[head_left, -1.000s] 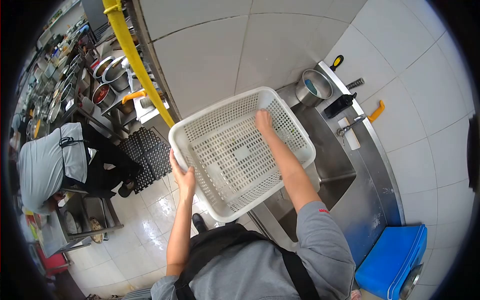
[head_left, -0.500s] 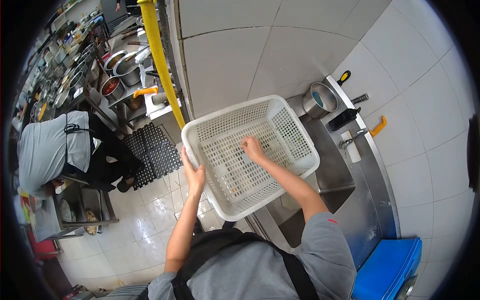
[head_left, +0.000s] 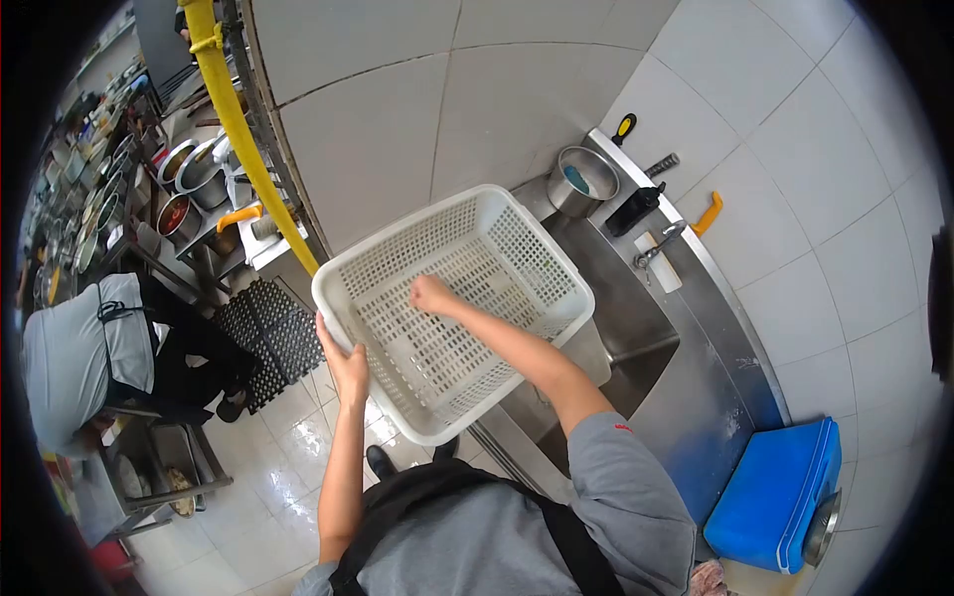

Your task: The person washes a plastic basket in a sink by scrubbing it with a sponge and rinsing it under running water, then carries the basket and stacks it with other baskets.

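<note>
One white basket [head_left: 437, 348] is overlapping the left edge of the sink [head_left: 641, 348] in my view. I am gripping its left rim with the left hand [head_left: 348, 374]; inside it, the right hand [head_left: 430, 295] is curling into a fist, and I cannot tell whether it is enclosing anything. A steel pot [head_left: 568, 201] is standing far right.

"How is the light falling?"

"It is falling brightly and fairly evenly; the floor [head_left: 283, 482] is throwing back white glare, while the deep part of the sink [head_left: 638, 372] is sitting in shadow."

"What is looking sharp?"

"The basket [head_left: 517, 253] is showing its holes crisply, but the dishes [head_left: 84, 199] at the far left are blurring together."

"Is anything warping?"

"Yes, the tile lines on the wall [head_left: 358, 139] are bending into curves, and black is swallowing the corners."
</note>
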`<state>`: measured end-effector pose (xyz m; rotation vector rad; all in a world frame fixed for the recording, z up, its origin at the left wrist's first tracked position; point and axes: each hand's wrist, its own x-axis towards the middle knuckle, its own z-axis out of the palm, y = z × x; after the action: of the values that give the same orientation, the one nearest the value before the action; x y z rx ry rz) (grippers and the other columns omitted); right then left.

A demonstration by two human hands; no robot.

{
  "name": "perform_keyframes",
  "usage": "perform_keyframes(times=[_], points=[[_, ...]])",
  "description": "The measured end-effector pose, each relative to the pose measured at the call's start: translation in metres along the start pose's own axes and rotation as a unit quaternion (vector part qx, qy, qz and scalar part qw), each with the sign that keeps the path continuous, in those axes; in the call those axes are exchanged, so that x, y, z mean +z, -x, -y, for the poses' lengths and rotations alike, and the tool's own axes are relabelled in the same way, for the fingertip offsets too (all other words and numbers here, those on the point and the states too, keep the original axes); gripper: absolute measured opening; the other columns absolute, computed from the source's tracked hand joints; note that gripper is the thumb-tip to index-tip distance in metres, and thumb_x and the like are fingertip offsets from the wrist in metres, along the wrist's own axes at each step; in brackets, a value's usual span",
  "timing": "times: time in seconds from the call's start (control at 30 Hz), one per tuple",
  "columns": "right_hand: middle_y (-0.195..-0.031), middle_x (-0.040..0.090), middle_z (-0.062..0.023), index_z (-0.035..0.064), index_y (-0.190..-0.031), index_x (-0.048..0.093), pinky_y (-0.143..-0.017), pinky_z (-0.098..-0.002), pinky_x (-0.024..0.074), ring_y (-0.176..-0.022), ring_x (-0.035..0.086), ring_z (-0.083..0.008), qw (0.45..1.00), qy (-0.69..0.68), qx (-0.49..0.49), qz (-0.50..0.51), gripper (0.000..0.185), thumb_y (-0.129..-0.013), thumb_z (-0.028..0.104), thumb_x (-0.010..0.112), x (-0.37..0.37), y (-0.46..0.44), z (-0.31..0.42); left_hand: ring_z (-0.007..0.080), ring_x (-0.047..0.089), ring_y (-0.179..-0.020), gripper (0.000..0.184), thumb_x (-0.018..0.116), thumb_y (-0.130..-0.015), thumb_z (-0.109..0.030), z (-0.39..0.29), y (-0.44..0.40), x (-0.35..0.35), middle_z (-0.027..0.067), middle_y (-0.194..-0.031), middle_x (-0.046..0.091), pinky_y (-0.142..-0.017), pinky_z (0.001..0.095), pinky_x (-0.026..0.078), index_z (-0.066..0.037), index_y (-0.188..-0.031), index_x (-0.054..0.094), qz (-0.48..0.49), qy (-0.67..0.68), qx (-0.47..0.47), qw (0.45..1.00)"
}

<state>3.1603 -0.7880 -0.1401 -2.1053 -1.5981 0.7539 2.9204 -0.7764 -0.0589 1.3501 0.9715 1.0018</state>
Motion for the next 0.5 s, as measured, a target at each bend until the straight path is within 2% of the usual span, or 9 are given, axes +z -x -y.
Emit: perform_keyframes(times=[0.07, 0.13, 0.2, 0.3, 0.33, 0.5], points=[[-0.076, 0.063, -0.0188, -0.0009, -0.077, 0.064, -0.065, -0.0428, 0.0485, -0.070, 0.061, -0.0336, 0.991, 0.095, 0.086, 0.026, 0.015, -0.076, 0.012, 0.055, -0.041, 0.001, -0.005, 0.0297, 0.031, -0.127, 0.084, 0.044, -0.064, 0.017, 0.003, -0.002, -0.001, 0.0202, -0.137, 0.029, -0.105, 0.0365, 0.026, -0.007, -0.140, 0.018, -0.006, -0.020, 0.014, 1.000], [-0.072, 0.062, -0.0213, -0.0021, -0.075, 0.064, -0.062, -0.0425, 0.0488, -0.067, 0.061, -0.0329, 0.975, 0.134, 0.141, -0.107, 0.014, -0.073, 0.007, 0.055, -0.064, -0.004, -0.047, 0.0290, 0.030, -0.127, 0.084, 0.044, -0.063, 0.018, 0.008, -0.002, 0.000, 0.0194, -0.138, 0.028, -0.105, 0.0355, 0.025, -0.007, -0.140, 0.018, -0.017, -0.037, 0.024, 0.999], [-0.074, 0.062, -0.0180, -0.0014, -0.076, 0.066, -0.064, -0.0392, 0.0494, -0.070, 0.061, -0.0309, 0.940, 0.257, 0.111, -0.195, 0.014, -0.071, 0.007, 0.056, -0.095, 0.017, -0.063, 0.0286, 0.030, -0.128, 0.084, 0.044, -0.063, 0.018, 0.006, 0.000, -0.001, 0.0190, -0.138, 0.028, -0.104, 0.0349, 0.026, -0.007, -0.140, 0.019, -0.017, -0.020, 0.010, 1.000], [-0.081, 0.061, -0.0134, 0.0021, -0.076, 0.067, -0.070, -0.0380, 0.0481, -0.080, 0.061, -0.0278, 0.845, 0.511, -0.016, -0.160, 0.015, -0.071, 0.011, 0.056, -0.103, 0.026, -0.102, 0.0273, 0.032, -0.127, 0.084, 0.043, -0.063, 0.018, 0.006, -0.004, 0.002, 0.0176, -0.138, 0.030, -0.103, 0.0334, 0.027, -0.007, -0.139, 0.019, -0.010, 0.026, 0.006, 1.000], [-0.088, 0.060, -0.0090, 0.0058, -0.076, 0.067, -0.075, -0.0363, 0.0457, -0.089, 0.057, -0.0235, 0.823, 0.560, -0.024, -0.094, 0.015, -0.071, 0.013, 0.056, -0.102, 0.026, -0.106, 0.0270, 0.032, -0.126, 0.084, 0.043, -0.063, 0.018, 0.002, -0.003, 0.002, 0.0173, -0.137, 0.030, -0.103, 0.0331, 0.028, -0.007, -0.139, 0.019, -0.010, 0.034, 0.002, 0.999], [-0.086, 0.059, -0.0084, 0.0063, -0.074, 0.067, -0.075, -0.0358, 0.0455, -0.089, 0.055, -0.0226, 0.823, 0.546, -0.147, -0.056, 0.013, -0.071, 0.012, 0.055, -0.109, 0.043, -0.121, 0.0262, 0.035, -0.124, 0.083, 0.042, -0.063, 0.018, -0.004, -0.002, 0.001, 0.0170, -0.135, 0.032, -0.101, 0.0315, 0.030, -0.007, -0.139, 0.020, -0.012, 0.019, 0.003, 1.000]])
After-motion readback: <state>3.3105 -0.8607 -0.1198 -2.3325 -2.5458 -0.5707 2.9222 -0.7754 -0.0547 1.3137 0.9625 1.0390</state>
